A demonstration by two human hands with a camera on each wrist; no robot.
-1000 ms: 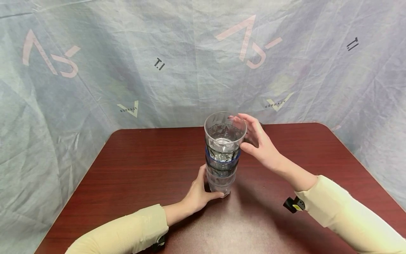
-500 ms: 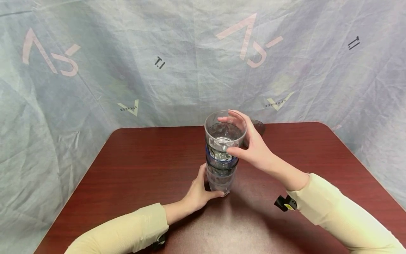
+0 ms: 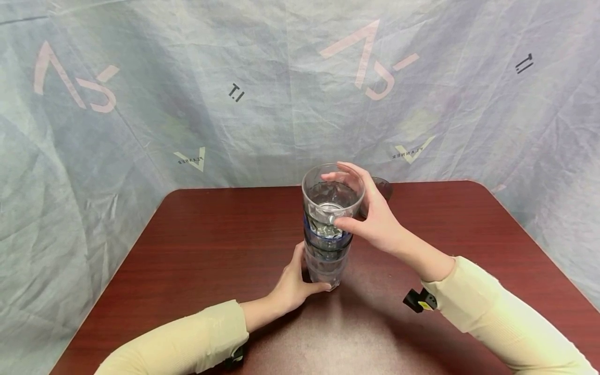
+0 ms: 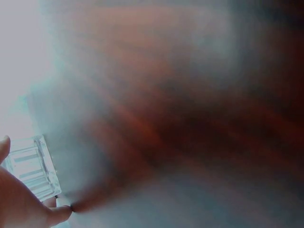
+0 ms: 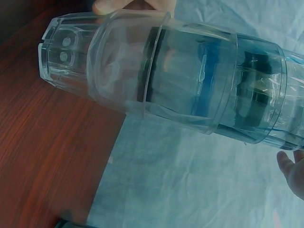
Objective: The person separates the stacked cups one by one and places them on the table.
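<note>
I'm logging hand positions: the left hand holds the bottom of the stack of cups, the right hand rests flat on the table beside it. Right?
Not quite. The left hand does hold the bottom of the stack of cups, but the right hand is not on the table: the head view shows its fingers and thumb round the top cup.

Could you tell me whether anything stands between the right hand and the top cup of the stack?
Nothing visible does. The right hand already grips the top cup of the stack of clear cups, thumb on the near wall, fingers over the far rim. The left hand holds the stack's base on the table.
</note>
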